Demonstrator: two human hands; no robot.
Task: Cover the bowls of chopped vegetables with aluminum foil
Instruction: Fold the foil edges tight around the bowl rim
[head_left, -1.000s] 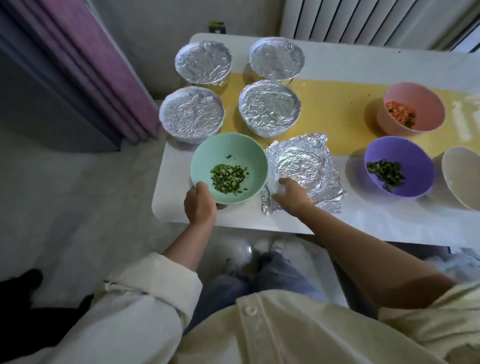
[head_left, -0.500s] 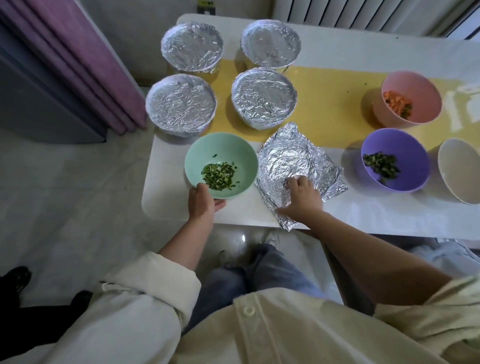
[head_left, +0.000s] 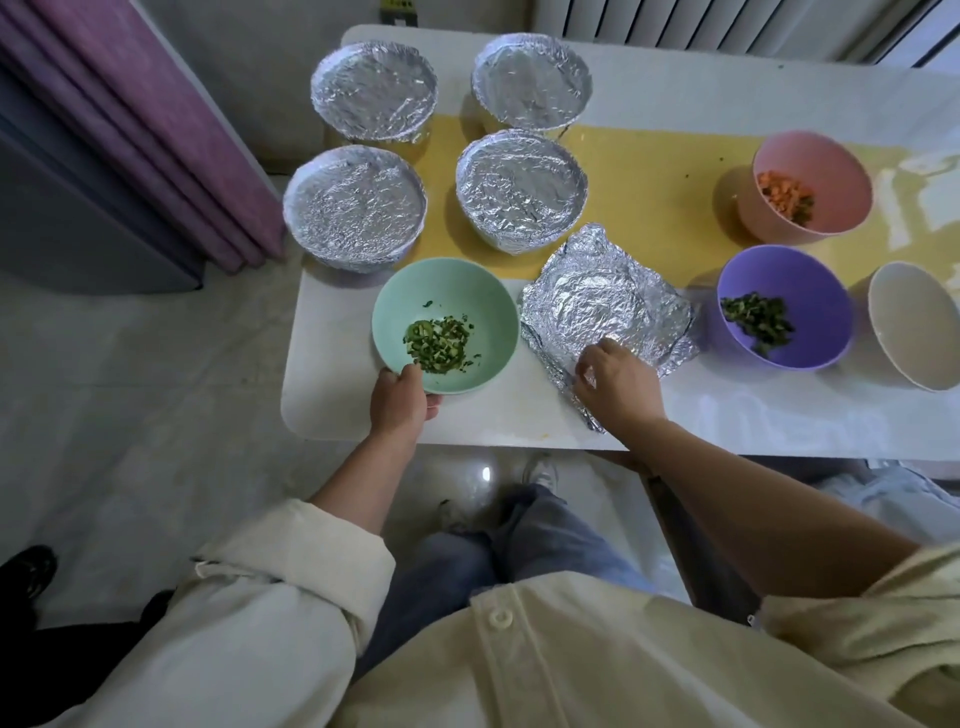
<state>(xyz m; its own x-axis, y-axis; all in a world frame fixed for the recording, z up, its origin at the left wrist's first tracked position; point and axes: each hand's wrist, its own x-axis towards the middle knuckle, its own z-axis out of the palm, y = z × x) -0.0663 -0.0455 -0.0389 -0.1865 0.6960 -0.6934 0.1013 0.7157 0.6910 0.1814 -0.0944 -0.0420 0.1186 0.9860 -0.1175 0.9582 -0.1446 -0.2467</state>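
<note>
foil sheet (head_left: 597, 306) now flatter | right grip (head_left: 618, 384) pinches its near edge | left grip (head_left: 402, 400) clamps green bowl (head_left: 467, 288) rim

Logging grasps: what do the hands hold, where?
Left hand grips the green bowl at its near rim; right hand pinches the foil at its near edge.

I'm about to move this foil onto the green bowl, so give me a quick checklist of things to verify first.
1. Steady green bowl: ok, the left hand grips its near rim.
2. Bowl open with chopped greens inside: ok.
3. Reachable foil sheet: ok, it lies on the table just right of the bowl.
4. Firm hold by the right hand on the foil: cannot tell; its fingers curl at the near edge.
5. Path from foil to bowl: ok, nothing lies between them.
</note>
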